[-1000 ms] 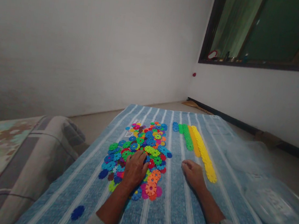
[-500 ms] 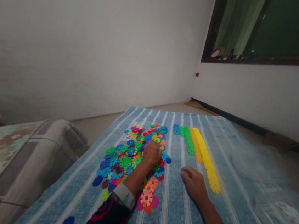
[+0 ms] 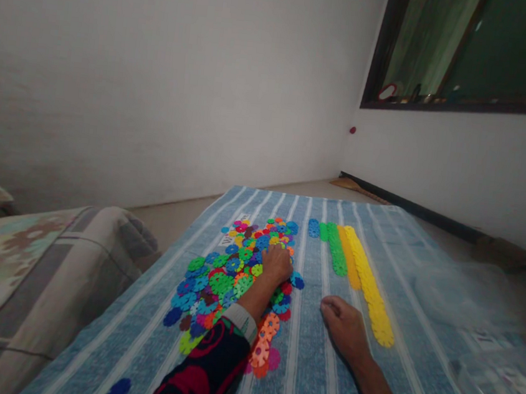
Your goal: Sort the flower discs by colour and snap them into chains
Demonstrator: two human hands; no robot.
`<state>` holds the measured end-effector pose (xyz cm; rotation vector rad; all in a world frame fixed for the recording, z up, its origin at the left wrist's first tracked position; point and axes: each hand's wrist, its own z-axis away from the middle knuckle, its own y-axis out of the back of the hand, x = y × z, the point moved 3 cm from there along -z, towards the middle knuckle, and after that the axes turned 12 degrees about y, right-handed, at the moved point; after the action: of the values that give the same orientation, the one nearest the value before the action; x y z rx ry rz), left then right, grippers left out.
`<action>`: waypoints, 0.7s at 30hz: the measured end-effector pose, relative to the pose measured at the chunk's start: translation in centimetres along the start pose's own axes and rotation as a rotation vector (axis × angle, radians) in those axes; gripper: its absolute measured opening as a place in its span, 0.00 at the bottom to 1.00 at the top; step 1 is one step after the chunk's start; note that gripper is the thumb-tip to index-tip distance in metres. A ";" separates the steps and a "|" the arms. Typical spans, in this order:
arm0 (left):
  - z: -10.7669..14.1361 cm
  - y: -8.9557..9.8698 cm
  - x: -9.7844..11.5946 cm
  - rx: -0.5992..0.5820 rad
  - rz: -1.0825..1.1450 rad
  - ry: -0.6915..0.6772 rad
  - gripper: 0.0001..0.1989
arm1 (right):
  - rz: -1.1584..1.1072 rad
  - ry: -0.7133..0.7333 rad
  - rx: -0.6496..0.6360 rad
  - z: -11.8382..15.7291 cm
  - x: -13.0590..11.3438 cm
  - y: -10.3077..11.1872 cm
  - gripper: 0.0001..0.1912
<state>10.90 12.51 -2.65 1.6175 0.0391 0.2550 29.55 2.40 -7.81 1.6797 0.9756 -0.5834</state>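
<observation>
My left hand (image 3: 277,264) is over the right side of a pile of multicoloured notched discs (image 3: 220,283), fingers bent down among them; whatever its fingertips touch is hidden. My right hand (image 3: 343,324) rests on the striped cloth with its fingers curled in, and whether it holds anything is hidden. Beyond and beside it lie overlapping rows of discs: a long yellow row (image 3: 369,286), an orange row (image 3: 349,256), a green row (image 3: 336,250) and a short blue one (image 3: 313,228). Orange discs (image 3: 264,344) overlap near my left forearm.
Blue striped cloth (image 3: 136,334) covers the surface. One dark blue disc (image 3: 118,391) lies at the near left. Clear plastic bags (image 3: 498,378) are at the right. A grey draped cover with a floral cloth (image 3: 13,246) stands on the left, and a wall rises behind.
My left hand has shifted slightly right and away over the pile, its fingers spread a little more. The view has turned slightly. My right hand stays about where it was on the cloth.
</observation>
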 end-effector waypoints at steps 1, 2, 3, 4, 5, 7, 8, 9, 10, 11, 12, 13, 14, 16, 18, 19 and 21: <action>0.0 -0.1 0.0 0.000 0.002 0.007 0.17 | 0.003 0.001 -0.003 0.0 0.0 0.0 0.16; -0.1 -0.1 0.0 0.000 0.003 0.014 0.16 | 0.006 0.003 -0.005 0.0 0.0 0.0 0.17; -0.1 -0.2 0.0 -0.001 0.004 0.020 0.16 | 0.008 0.005 -0.006 0.0 0.0 0.0 0.17; -0.2 -0.2 0.1 -0.003 0.004 0.027 0.16 | 0.007 0.006 -0.006 0.0 0.1 0.0 0.18; -0.2 -0.3 0.1 -0.004 0.006 0.035 0.15 | 0.006 0.004 -0.007 0.0 0.1 0.0 0.18; -0.3 -0.3 0.0 -0.004 0.014 0.053 0.16 | 0.010 -0.007 -0.005 0.0 0.2 -0.1 0.19; -0.3 -0.3 0.0 -0.002 0.021 0.061 0.16 | 0.013 -0.011 -0.005 0.1 0.2 0.0 0.19; -0.2 -0.3 -0.1 0.000 0.027 0.068 0.17 | 0.017 -0.013 -0.006 0.1 0.2 0.0 0.19; -0.2 -0.3 -0.1 0.002 0.033 0.071 0.17 | 0.020 -0.013 -0.007 0.1 0.2 0.0 0.19; -0.1 -0.3 -0.2 0.006 0.040 0.072 0.17 | 0.024 -0.013 -0.008 0.1 0.2 0.0 0.19; 0.0 -0.3 -0.3 0.013 0.050 0.070 0.17 | 0.026 -0.012 -0.009 0.1 0.1 0.1 0.19; 0.1 -0.4 -0.4 0.022 0.062 0.064 0.16 | 0.027 -0.011 -0.009 0.1 0.1 0.1 0.19; 0.2 -0.4 -0.5 0.033 0.077 0.056 0.16 | 0.028 -0.010 -0.008 0.2 0.1 0.1 0.18; 0.4 -0.4 -0.6 0.054 0.107 0.039 0.14 | 0.029 -0.002 -0.007 0.2 0.0 0.2 0.18; 0.6 -0.4 -0.6 0.063 0.125 0.019 0.12 | 0.024 0.010 -0.006 0.2 0.0 0.2 0.18; 0.6 -0.3 -0.6 0.066 0.130 0.008 0.11 | 0.021 0.016 -0.005 0.2 0.0 0.2 0.18; 0.6 -0.1 -0.6 0.076 0.143 -0.008 0.10 | 0.014 0.023 -0.003 0.2 0.0 0.2 0.18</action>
<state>10.44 11.78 -2.90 1.6989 -0.0735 0.3609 29.76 2.18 -7.79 1.6933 0.9799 -0.5539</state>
